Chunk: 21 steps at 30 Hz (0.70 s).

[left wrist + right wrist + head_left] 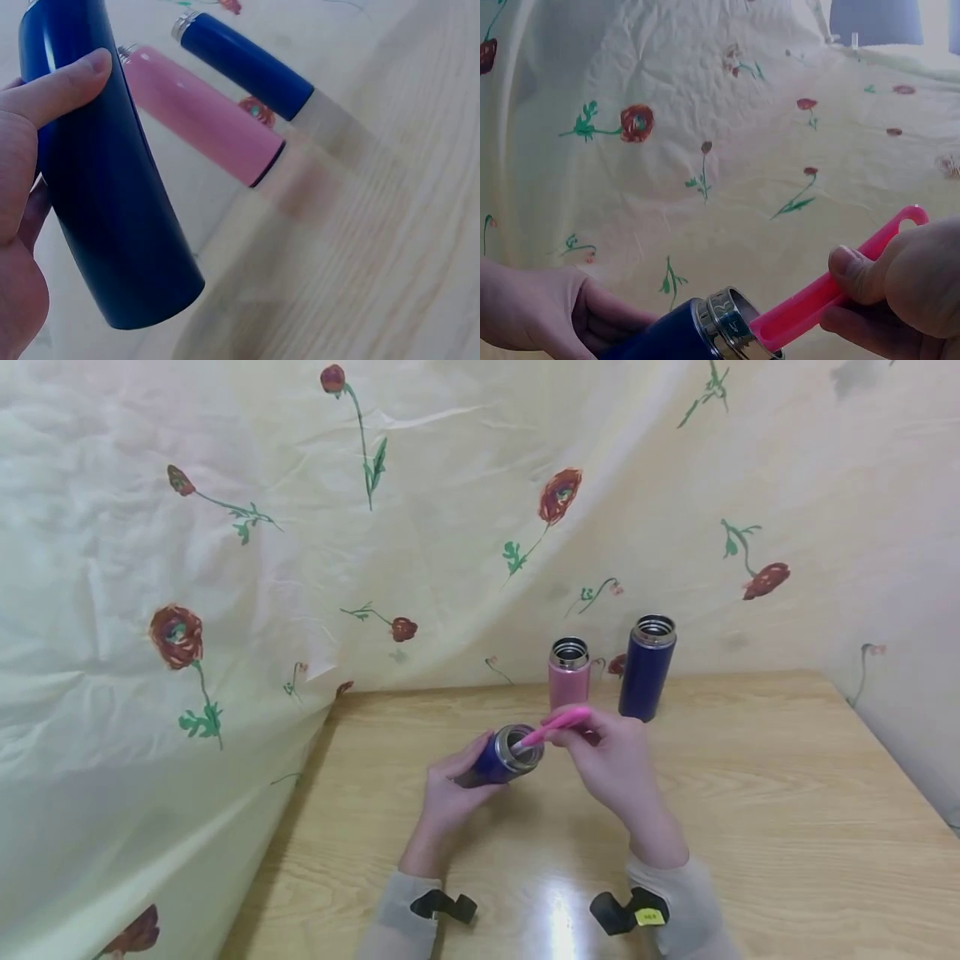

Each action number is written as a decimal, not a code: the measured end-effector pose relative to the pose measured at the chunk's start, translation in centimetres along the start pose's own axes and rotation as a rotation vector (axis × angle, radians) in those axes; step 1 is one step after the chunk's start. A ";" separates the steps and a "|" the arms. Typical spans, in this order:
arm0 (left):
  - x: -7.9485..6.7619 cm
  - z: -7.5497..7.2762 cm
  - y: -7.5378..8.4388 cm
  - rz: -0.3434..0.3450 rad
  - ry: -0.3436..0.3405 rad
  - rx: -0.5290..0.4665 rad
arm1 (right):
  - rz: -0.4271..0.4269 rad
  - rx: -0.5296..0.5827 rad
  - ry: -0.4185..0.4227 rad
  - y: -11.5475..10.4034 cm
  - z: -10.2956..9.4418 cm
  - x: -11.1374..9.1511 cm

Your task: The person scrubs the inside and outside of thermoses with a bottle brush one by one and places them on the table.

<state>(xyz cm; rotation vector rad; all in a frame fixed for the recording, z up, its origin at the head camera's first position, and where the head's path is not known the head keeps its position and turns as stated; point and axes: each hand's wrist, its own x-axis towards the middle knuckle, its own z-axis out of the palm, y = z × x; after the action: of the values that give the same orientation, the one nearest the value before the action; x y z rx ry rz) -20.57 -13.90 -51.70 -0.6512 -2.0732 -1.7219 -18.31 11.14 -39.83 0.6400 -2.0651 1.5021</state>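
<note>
My left hand (452, 789) grips a dark blue steel bottle (489, 765), its lidless mouth tilted toward the right hand. In the left wrist view, the thumb lies along the side of this bottle (124, 202), whose base is uncovered. My right hand (618, 768) pinches the pink handle of a bottle brush (557, 725) between thumb and fingers. A pale shaft below the handle runs into the bottle's mouth; the far end is hidden inside. From the right wrist, the pink handle (799, 309) is seen slanting down into the steel rim (739, 330).
Behind the hands stand a pink bottle (567, 681) and a taller dark blue bottle (647, 672), both without lids. The wooden table (787, 810) ends at the back against a flower-printed cloth (450, 527), which also hangs along the left side.
</note>
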 end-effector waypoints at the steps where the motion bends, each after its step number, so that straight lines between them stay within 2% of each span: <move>1: 0.1 0.2 0.1 0.001 -0.012 -0.004 | 0.030 -0.006 -0.002 0.1 0.0 0.1; 4: 0.1 0.6 0.2 0.000 -0.029 -0.005 | 0.093 -0.024 -0.005 0.2 -0.2 0.1; 8: -0.1 1.1 0.2 -0.015 -0.014 -0.017 | 0.141 -0.027 -0.014 -0.1 -0.8 0.0; 14: -0.3 1.4 -0.1 -0.047 0.004 -0.014 | 0.230 -0.043 0.042 -0.5 -2.0 -0.3; 17: -0.4 1.3 0.1 -0.059 0.007 -0.009 | 0.217 -0.045 0.056 -0.8 -2.4 -0.4; 21: -0.2 1.1 0.4 -0.089 0.019 -0.006 | 0.154 -0.075 0.102 -1.2 -2.8 -0.4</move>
<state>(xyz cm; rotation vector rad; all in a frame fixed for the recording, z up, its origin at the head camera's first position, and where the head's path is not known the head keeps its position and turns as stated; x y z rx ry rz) -20.14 -12.76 -51.68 -0.5494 -2.1138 -1.7764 -16.91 13.48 -38.46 0.3755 -2.1213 1.5000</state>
